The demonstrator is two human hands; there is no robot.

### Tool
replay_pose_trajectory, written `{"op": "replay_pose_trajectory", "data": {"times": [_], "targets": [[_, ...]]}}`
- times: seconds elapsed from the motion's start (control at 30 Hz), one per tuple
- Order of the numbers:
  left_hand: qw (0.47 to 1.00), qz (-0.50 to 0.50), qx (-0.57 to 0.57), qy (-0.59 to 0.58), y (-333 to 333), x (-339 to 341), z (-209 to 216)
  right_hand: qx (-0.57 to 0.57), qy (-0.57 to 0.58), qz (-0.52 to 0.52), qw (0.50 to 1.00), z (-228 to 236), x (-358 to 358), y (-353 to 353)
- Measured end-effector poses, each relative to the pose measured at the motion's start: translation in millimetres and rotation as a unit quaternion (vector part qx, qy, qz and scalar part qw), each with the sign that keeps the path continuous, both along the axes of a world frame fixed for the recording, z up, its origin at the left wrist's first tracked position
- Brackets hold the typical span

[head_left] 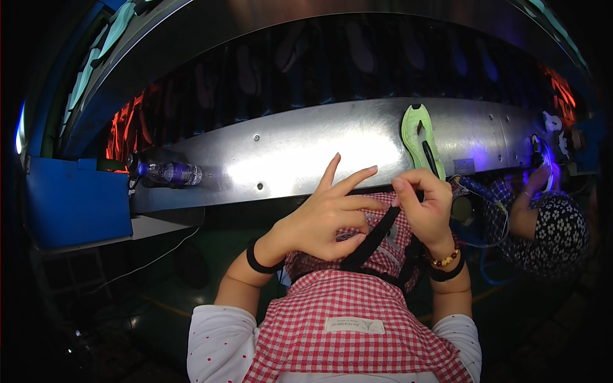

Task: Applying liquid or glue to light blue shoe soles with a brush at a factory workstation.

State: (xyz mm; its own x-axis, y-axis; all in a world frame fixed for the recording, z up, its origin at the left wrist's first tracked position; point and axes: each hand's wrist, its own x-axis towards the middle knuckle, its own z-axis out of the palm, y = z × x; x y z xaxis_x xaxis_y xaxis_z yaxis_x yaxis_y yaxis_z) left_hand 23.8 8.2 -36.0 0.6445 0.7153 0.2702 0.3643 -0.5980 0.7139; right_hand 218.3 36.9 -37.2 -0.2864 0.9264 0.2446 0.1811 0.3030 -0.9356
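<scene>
Above my lap, my right hand [426,205] is closed, thumb and forefinger pinched together at the upper end of a black strap [375,239]. The strap slants down toward the waist of my red checked apron [348,303]. Close on its left, my left hand [329,214] holds nothing, its fingers spread and one fingertip close to the right thumb. Whether those fingertips touch is unclear. Just beyond the right hand, a light green shoe sole [412,127] lies lengthwise on the metal bench, a narrow black piece [430,159] along its near half.
The shiny metal bench [306,143] runs across in front of me. A plastic bottle [172,172] lies at its left end beside a blue box [76,201]. Behind is a dark rack holding several soles [361,54]. At right, a co-worker in a flowered cap [562,223] handles something under violet light.
</scene>
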Motion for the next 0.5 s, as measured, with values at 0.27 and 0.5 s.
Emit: {"op": "replay_pose_trajectory", "data": {"times": [0.27,0.5], "targets": [[1.000,0.007,0.001,-0.007,4,0,-2,0.038,-0.038,0.051,0.997,1,5,3],[1.000,0.015,0.005,-0.008,5,-2,-6,-0.015,-0.020,0.028,0.999,-6,11,1]]}}
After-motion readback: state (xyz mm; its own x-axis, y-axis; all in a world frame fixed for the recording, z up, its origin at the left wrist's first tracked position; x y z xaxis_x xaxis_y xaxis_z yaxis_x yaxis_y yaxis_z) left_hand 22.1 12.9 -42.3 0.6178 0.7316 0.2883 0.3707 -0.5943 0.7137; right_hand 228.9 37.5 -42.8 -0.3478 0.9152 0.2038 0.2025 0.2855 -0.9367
